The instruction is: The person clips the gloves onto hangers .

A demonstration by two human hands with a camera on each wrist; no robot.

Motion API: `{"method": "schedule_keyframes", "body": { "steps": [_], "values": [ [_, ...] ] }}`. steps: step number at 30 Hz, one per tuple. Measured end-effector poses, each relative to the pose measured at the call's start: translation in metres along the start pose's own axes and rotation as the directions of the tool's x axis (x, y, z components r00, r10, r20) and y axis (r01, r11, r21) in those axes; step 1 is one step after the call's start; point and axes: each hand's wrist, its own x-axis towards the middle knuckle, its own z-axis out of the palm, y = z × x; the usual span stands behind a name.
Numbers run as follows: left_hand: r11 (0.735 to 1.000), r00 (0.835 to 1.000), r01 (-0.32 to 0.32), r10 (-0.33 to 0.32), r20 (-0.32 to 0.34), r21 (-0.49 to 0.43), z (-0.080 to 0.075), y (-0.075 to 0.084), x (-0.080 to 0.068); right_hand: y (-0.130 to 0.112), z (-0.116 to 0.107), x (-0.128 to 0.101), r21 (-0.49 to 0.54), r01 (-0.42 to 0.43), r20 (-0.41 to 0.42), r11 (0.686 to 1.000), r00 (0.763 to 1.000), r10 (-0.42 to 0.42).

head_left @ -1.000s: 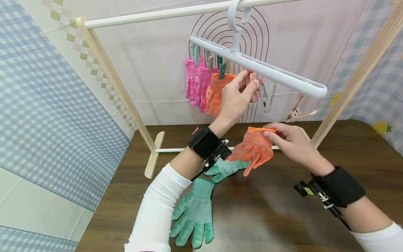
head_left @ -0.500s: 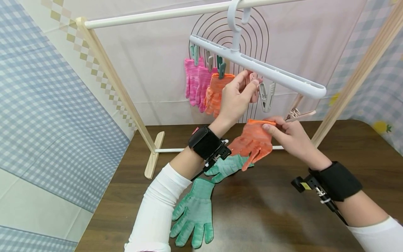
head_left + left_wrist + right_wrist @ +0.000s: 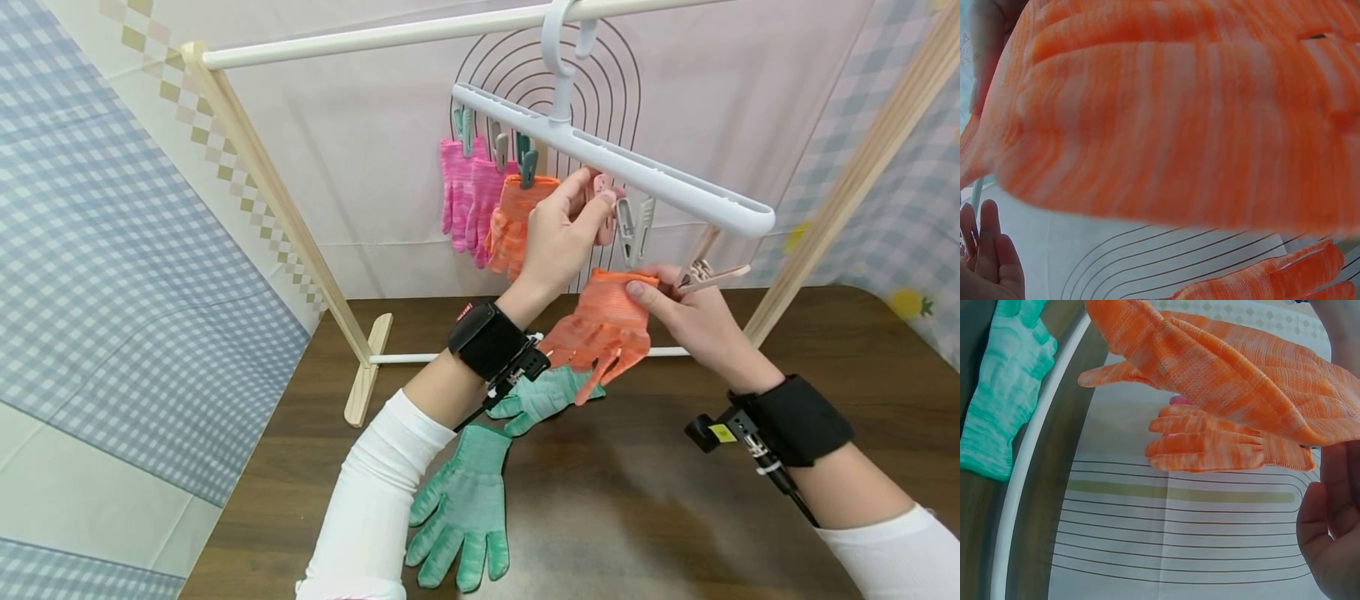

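My left hand is raised under the white hanger and pinches a pink clothespin that hangs from it. With thumb and fingers my right hand grips an orange glove at its cuff, and the glove's fingers dangle downward. The cuff is just below the pink clothespin and a grey clothespin. In the left wrist view the held glove fills most of the picture. The right wrist view shows it in front of another orange glove, which is clipped on the hanger.
Two pink gloves hang at the hanger's left end. A beige clothespin dangles at its right. Green gloves lie on the brown table. The wooden rack post stands at right, the white rod above.
My right hand has lifted the orange glove upward, bringing its cuff nearer the clothespins, and its fingers now overlap the beige clothespin. The left hand stays on the pink clothespin.
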Motion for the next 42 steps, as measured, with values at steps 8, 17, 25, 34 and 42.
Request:
{"method": "schedule_keyframes", "body": {
  "steps": [8,17,25,34,42],
  "values": [
    [1.000,1.000,-0.007,0.007,0.005,0.006,-0.001,0.001,-0.001,-0.007,-0.002,0.006,0.021,0.004,0.055,1.000,0.998,-0.005],
    [1.000,1.000,0.007,-0.007,0.008,0.000,0.000,0.000,-0.002,-0.009,-0.004,0.017,0.110,0.022,0.109,0.994,0.993,-0.035],
    [1.000,1.000,0.007,-0.007,0.004,-0.017,0.000,-0.001,-0.002,-0.007,-0.002,0.023,0.330,0.077,0.112,0.941,0.986,-0.120],
    [1.000,1.000,0.001,-0.002,-0.009,-0.026,0.000,0.000,-0.003,-0.012,0.001,0.024,0.371,0.084,0.069,0.925,0.991,-0.117],
    [1.000,1.000,-0.002,0.002,-0.006,-0.021,-0.001,0.000,-0.002,-0.016,0.005,0.027,0.405,0.051,0.049,0.913,0.996,-0.077]
  ]
}}
